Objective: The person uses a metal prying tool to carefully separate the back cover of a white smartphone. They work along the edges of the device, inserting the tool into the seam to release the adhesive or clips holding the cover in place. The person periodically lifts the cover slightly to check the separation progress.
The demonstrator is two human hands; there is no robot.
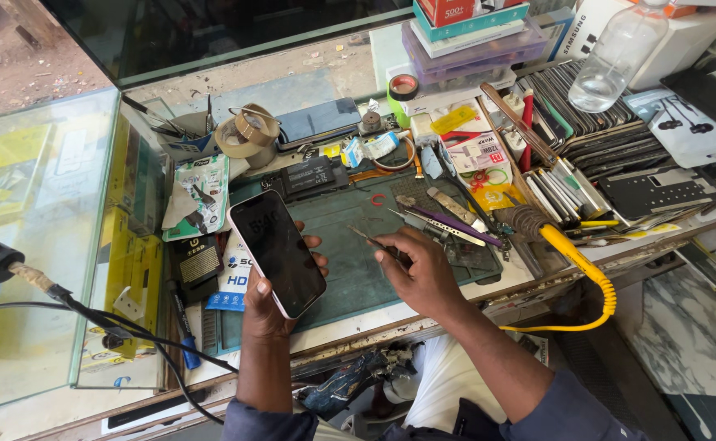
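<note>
- Mat (358,269), green, spreads across the cluttered bench under both hands.
- Phone (277,252), at seven o'clock on the mat: likely light, stiff, slippery glass, fragile; best held by its edges.
- Left hand (269,306) wraps its lower edges.
- Right hand (423,273) pinches thin tweezers (372,240), tip toward ten o'clock.

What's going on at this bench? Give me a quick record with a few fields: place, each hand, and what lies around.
Place: cluttered repair bench with a green work mat beside a glass case
Left hand: holds a smartphone tilted, dark screen up, above the mat's left part
Right hand: pinches a thin metal tool over the mat
Nearby on mat: tweezers, a phone battery
Around: tape rolls, a yellow coiled cable, a clear plastic bottle
</note>
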